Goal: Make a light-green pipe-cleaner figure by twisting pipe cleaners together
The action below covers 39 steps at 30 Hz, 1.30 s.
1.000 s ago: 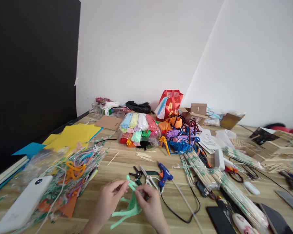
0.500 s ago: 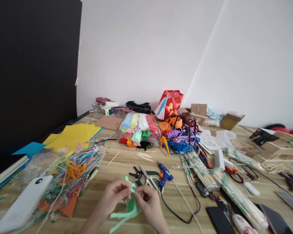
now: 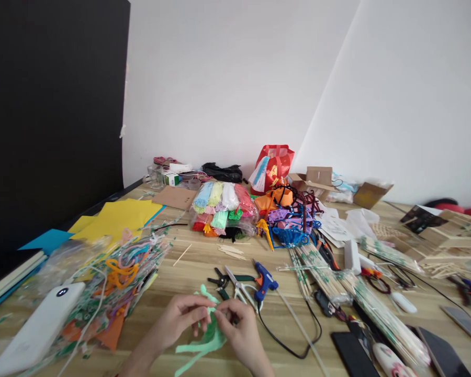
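Note:
Between my two hands is a light green pipe-cleaner piece (image 3: pixel 210 335), with strands trailing down to the left and a small tip standing up above my fingers. My left hand (image 3: pixel 186 317) pinches it near the top from the left. On the other side my right hand (image 3: pixel 237 324) grips it with thumb and forefinger, the fingertips of both hands almost meeting. My fingers hide the spot where they hold it. Just beyond lie scissors (image 3: pixel 241 288) with pale handles, dark pruning shears (image 3: pixel 220 283) and a blue glue gun (image 3: pixel 265 280).
Bagged pipe-cleaner bundles (image 3: pixel 222 207) sit at the back. A heap of scraps (image 3: pixel 121 277) and a white phone-like device (image 3: pixel 39 327) lie left. Packs of wooden sticks (image 3: pixel 384 314), a black phone (image 3: pixel 353 353) and wooden models (image 3: pixel 447 235) fill the right. The glue gun's cord (image 3: pixel 288 352) curls nearby.
My left hand's fingers have shifted slightly at the top of the green piece, and its lower fingers now show beneath. The right hand has barely moved.

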Tool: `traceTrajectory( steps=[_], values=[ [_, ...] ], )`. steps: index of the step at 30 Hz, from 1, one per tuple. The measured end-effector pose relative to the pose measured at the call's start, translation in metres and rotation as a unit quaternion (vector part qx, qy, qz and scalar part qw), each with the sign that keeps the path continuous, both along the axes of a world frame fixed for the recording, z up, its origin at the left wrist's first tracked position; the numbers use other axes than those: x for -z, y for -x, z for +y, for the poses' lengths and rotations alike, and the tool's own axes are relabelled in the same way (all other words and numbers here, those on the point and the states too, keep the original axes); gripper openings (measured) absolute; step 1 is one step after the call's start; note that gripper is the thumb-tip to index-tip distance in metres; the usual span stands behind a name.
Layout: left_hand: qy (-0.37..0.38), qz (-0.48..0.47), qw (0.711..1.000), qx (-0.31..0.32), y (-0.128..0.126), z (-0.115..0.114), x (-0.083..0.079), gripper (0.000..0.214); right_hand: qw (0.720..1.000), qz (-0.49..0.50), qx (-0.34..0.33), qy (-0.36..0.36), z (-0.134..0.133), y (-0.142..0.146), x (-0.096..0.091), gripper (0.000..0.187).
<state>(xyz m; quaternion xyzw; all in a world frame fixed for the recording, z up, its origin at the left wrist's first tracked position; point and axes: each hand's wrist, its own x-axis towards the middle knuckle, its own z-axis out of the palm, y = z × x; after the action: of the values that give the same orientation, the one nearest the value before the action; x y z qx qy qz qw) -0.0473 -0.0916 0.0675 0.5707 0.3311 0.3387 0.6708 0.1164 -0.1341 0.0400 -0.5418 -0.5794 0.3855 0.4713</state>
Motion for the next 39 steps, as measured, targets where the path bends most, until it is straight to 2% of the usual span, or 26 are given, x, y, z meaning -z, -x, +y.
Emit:
traceTrajectory(
  steps=[4,12,16,21,24,27,34,39],
  values=[
    [-0.035,0.038,0.998,0.020,0.002,0.001,-0.002,0.021,1.000,-0.009,0.002,0.000,0.000,0.000,0.001,0.027],
    [-0.030,0.115,0.992,0.044,0.005,-0.004,-0.014,0.018,0.999,-0.034,0.008,-0.027,0.001,-0.001,0.005,0.024],
    [-0.111,0.195,0.974,0.016,0.007,-0.009,-0.021,0.016,0.998,-0.054,0.007,-0.035,0.001,-0.001,0.004,0.022],
    [-0.240,0.289,0.926,-0.041,0.010,-0.008,-0.018,0.019,0.998,-0.057,-0.001,-0.038,0.000,0.000,-0.001,0.021],
    [-0.276,0.284,0.915,-0.077,0.009,-0.007,-0.010,0.017,0.998,-0.055,-0.005,-0.032,0.000,0.002,-0.003,0.021],
    [-0.277,0.259,0.921,-0.091,0.005,-0.007,-0.006,0.017,0.999,-0.044,-0.005,-0.024,-0.001,0.003,-0.003,0.022],
    [-0.279,0.220,0.932,-0.067,-0.002,-0.009,-0.016,0.014,0.999,-0.040,-0.003,-0.019,-0.001,0.000,0.002,0.025],
    [-0.314,0.280,0.906,-0.042,0.001,-0.005,-0.005,0.018,0.998,-0.064,0.005,-0.020,0.000,-0.003,0.000,0.019]
  ],
)
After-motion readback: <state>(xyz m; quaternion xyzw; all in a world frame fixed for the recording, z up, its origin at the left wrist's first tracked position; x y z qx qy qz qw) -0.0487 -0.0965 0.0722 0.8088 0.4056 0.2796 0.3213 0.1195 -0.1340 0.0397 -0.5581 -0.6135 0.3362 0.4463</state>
